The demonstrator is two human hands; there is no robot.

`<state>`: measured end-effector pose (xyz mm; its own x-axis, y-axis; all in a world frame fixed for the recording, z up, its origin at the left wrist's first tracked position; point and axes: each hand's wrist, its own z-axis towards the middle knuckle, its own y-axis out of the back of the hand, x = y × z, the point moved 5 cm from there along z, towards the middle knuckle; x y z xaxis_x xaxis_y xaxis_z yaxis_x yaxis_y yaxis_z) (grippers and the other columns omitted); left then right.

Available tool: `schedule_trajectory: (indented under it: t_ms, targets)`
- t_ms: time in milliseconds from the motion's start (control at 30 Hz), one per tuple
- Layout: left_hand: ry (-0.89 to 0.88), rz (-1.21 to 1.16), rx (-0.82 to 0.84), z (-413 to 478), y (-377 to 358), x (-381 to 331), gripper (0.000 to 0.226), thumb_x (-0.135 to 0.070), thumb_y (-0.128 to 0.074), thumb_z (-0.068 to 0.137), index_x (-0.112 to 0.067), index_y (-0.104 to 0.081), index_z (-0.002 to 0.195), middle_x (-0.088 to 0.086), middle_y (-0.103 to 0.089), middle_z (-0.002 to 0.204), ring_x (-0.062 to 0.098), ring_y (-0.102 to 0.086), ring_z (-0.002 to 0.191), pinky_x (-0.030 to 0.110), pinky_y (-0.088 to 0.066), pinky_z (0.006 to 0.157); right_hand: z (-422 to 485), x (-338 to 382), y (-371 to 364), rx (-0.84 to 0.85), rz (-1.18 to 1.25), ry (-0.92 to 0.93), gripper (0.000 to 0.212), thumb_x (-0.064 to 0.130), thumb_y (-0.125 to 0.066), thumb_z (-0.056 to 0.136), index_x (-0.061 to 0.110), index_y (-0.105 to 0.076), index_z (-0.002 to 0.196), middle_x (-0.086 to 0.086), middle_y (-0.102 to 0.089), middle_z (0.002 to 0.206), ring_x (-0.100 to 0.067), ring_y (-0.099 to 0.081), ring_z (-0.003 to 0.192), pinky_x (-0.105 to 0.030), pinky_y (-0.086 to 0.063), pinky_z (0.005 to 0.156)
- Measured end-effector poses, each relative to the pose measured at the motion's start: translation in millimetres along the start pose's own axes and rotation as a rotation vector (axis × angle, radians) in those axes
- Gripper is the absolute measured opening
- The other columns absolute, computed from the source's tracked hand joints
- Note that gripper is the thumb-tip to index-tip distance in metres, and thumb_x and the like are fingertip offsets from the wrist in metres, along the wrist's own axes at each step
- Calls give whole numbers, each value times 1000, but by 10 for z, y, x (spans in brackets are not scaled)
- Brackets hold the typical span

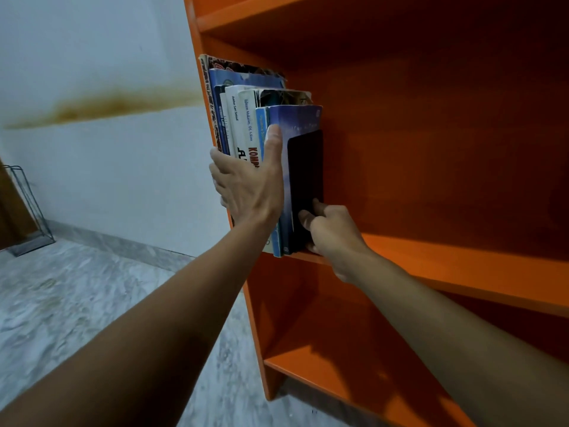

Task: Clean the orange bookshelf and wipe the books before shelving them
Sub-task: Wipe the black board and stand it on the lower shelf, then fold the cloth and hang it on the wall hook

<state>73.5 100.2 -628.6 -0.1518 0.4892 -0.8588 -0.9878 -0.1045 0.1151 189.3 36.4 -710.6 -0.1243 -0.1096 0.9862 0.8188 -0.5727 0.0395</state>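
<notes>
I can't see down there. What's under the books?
The orange shelf board; the books stand on it. The left hand and right hand hide part of their lower edges.

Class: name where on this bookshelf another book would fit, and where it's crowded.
Free: the middle shelf board right of the dark book, and the lower shelf. Crowded: the left end, where left hand and right hand hold the books.

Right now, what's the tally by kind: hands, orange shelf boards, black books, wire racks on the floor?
Hands: 2, left hand gripping the other books, right hand holding the black book
Orange shelf boards: 3
Black book: 1
Wire rack: 1
Total: 7
</notes>
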Motion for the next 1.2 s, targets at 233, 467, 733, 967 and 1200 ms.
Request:
schedule_trajectory:
  t_ms: [233,467,733,967,1200]
  targets:
    - [9,68,229,-57,55,20,112,-79,-35,84,-12,22,153,19,18,161,31,14,150,55,-2,121,-20,49,16,-34,-111,-10,56,23,-53,98,17,-34,150,-3,-45,148,-24,-43,134,-46,-40,109]
    - [5,138,468,-51,235,50,107,-69,-41,89,-14,29,149,20,25,159,37,8,150,54,-12,120,-135,140,-30,-128,-202,-37,29,26,-54,96,14,-61,121,-5,-67,113,-23,-63,104,-43,-54,91]
    - [-128,244,542,-220,415,146,91,-42,-45,101,-4,21,151,24,19,159,40,0,150,51,-17,121,-539,376,-82,-348,-498,35,21,27,-55,98,10,-62,86,-1,-58,77,-16,-54,68,-30,-42,59]
    - [-229,322,697,-923,534,655,83,-37,-44,102,0,11,153,22,5,162,34,0,151,46,-13,122,-1414,125,-11,-587,-689,-2,12,20,-51,97,21,-62,91,-1,-66,94,-22,-63,82,-35,-53,71]
    - [-247,542,1107,-2038,580,1071,82,-40,-43,102,0,5,154,24,-13,160,39,-16,148,50,-19,120,-2580,-557,190,-554,-966,-247,11,22,-56,95,15,-65,96,-7,-66,95,-28,-62,82,-41,-53,75]
